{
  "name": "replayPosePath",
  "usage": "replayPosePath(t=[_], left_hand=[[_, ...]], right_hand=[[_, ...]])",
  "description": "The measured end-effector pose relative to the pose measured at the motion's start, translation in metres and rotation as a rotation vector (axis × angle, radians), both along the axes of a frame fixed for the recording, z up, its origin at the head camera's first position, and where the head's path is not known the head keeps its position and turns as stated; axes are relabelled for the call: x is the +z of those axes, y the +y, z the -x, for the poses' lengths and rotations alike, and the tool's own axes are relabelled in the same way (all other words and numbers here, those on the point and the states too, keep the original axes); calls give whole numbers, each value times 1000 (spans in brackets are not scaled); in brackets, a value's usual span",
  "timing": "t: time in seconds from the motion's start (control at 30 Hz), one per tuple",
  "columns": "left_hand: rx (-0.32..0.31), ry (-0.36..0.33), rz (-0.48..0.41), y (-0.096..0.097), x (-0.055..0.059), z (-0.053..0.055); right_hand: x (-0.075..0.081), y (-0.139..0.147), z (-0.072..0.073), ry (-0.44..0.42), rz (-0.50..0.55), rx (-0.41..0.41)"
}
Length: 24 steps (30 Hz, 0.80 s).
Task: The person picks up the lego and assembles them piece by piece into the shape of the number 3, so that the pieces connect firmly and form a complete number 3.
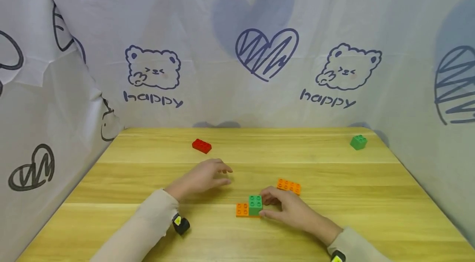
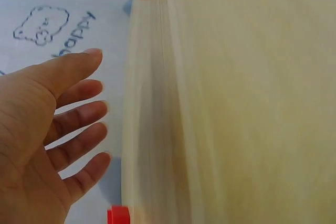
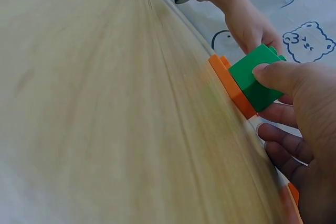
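Left hand (image 1: 208,176): we see fingers loosely spread
Right hand (image 1: 288,209): pinching the green block (image 1: 255,206) on an orange brick (image 1: 242,209)
Red brick (image 1: 201,146): beyond our left hand

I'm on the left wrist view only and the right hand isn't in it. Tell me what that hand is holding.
Observer: The right hand grips a green four-stud building brick.

Operator: Describe how that brick is placed.

Observer: It sits over the right end of a flat orange building brick, whose left end is bare.

Operator: Report what lies just beyond that hand.

Observer: A second orange building brick, studs up on the wooden table.
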<state>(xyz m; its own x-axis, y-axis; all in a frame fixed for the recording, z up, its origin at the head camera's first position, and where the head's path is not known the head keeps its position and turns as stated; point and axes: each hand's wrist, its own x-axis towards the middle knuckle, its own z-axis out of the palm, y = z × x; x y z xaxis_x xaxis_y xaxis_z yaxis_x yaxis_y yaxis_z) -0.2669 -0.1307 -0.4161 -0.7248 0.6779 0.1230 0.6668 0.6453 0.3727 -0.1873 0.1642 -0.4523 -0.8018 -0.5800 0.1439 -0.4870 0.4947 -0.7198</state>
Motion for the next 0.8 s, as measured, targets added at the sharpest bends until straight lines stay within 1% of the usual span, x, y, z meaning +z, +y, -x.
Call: replayPosePath(t=[0.3,0.47,0.63,0.7,0.8], left_hand=[[111,82,-27,-15,-3,27],[170,123,-43,-23,-6,39],[213,142,-54,-30,-10,52],[233,140,-60,-34,-12,57],[256,156,-52,-39,-15,65]], right_hand=[[-2,2,0,7,5,1],[-1,2,1,5,9,5],[0,1,0,-1,7,4],[0,2,0,-1,5,4],[0,2,0,-2,4,2]])
